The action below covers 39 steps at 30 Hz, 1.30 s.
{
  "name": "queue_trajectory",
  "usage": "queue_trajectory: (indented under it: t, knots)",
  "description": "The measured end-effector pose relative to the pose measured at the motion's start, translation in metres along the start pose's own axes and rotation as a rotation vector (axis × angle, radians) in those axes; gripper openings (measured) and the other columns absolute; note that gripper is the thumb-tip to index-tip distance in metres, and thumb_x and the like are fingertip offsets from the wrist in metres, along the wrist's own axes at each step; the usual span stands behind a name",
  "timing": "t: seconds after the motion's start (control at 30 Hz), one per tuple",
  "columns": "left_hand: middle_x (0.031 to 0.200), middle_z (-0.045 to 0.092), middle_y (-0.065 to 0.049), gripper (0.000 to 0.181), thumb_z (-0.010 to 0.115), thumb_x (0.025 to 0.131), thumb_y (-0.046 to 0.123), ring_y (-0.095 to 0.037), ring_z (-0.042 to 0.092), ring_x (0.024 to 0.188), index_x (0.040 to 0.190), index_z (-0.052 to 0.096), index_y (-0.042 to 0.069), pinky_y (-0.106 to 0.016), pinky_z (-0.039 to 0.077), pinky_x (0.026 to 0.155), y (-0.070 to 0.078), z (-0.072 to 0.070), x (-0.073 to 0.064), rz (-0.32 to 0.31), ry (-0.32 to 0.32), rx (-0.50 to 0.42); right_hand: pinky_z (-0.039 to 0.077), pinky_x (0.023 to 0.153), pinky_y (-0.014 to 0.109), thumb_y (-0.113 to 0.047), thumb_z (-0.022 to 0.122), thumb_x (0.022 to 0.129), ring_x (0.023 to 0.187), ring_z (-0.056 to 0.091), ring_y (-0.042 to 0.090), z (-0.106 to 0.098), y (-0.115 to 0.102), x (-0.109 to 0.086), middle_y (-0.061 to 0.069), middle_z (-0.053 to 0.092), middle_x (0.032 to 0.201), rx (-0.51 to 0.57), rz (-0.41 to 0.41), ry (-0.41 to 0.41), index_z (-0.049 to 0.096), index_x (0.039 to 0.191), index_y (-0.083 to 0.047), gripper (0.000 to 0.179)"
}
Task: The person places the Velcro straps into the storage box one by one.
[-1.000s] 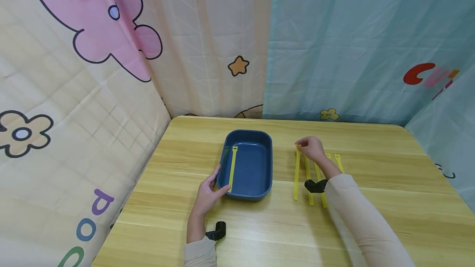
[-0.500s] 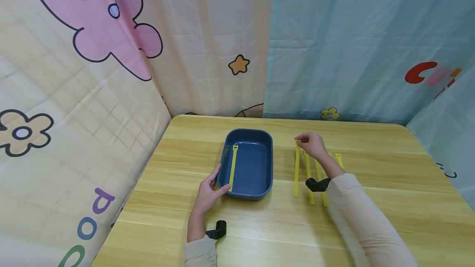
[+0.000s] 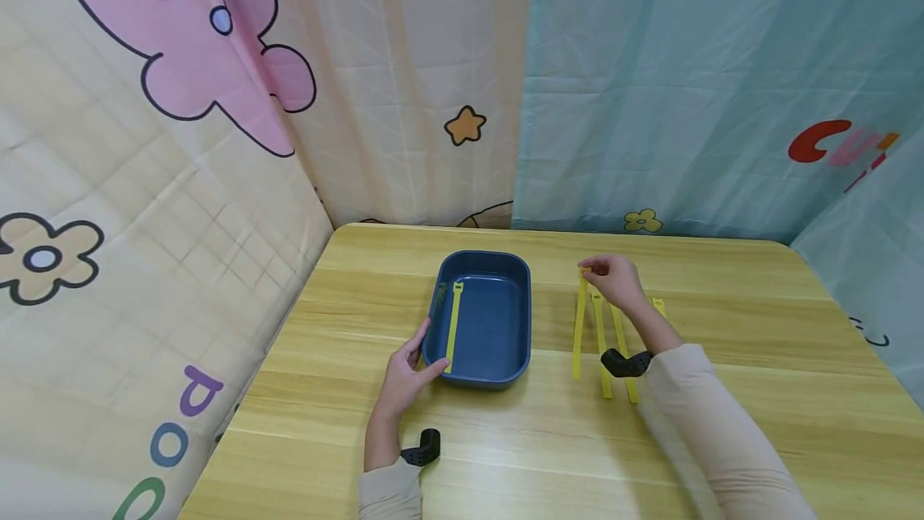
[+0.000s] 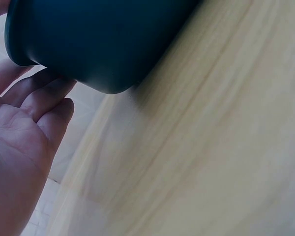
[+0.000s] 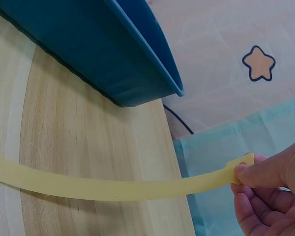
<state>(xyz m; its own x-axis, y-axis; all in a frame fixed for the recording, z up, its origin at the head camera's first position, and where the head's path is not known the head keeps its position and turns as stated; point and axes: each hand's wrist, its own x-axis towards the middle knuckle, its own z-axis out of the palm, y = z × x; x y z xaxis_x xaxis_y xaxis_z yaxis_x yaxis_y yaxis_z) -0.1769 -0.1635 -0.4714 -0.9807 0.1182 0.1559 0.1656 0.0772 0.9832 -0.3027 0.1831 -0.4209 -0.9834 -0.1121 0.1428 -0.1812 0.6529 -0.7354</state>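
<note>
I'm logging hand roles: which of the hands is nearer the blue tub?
Left. The left hand grips the blue tub at its near-left corner; the right hand is apart, to its right, pinching a yellow strap.

Plain beige sleeves, lightly creased, end short of the bare hands; by each cuff sits a small black wrist camera, its housing bent like an elbow

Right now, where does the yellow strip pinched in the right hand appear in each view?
Head: yellow strip, right of centre, running down from the right hand.
Left wrist: not in it.
Right wrist: across the lower part, left edge to right hand.
Shared landmark: the blue tray, in all three views.
</note>
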Motion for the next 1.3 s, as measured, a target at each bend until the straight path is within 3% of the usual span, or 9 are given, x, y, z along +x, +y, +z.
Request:
queue_trajectory:
  t: [0.4,0.83,1.3]
  knots:
    - [0.146,0.024,-0.017,0.070,0.066,0.081,-0.002,-0.027,0.019,0.134,0.140,0.028,-0.007,-0.033,0.019,0.106,-0.002,0.000,0.001,-0.001,0.004,0.001,0.048,0.062,0.030,-0.004,0.060,0.088,0.082,0.059,0.030,-0.007,-0.008,-0.006,0.020,0.065,0.095,0.003,-0.039,0.046,0.066,0.104,0.004,0.019]
    - [0.146,0.024,-0.017,0.070,0.066,0.081,-0.002,-0.027,0.020,0.134,0.139,0.028,-0.007,-0.033,0.019,0.106,-0.001,0.000,0.000,0.003,0.003,0.001,0.050,0.074,0.040,-0.006,0.057,0.090,0.090,0.060,0.032,-0.016,-0.017,-0.009,0.022,0.063,0.101,0.052,-0.011,0.064,0.064,0.109,0.005,0.023]
    - [0.146,0.024,-0.019,0.069,0.065,0.081,-0.004,-0.030,0.021,0.133,0.139,0.028,-0.008,-0.037,0.020,0.106,0.000,0.001,0.000,0.000,0.005,0.012,0.050,0.068,0.031,-0.007,0.058,0.090,0.087,0.060,0.030,-0.026,-0.021,-0.014,0.020,0.064,0.100,0.051,-0.038,0.053,0.065,0.108,0.003,0.022]
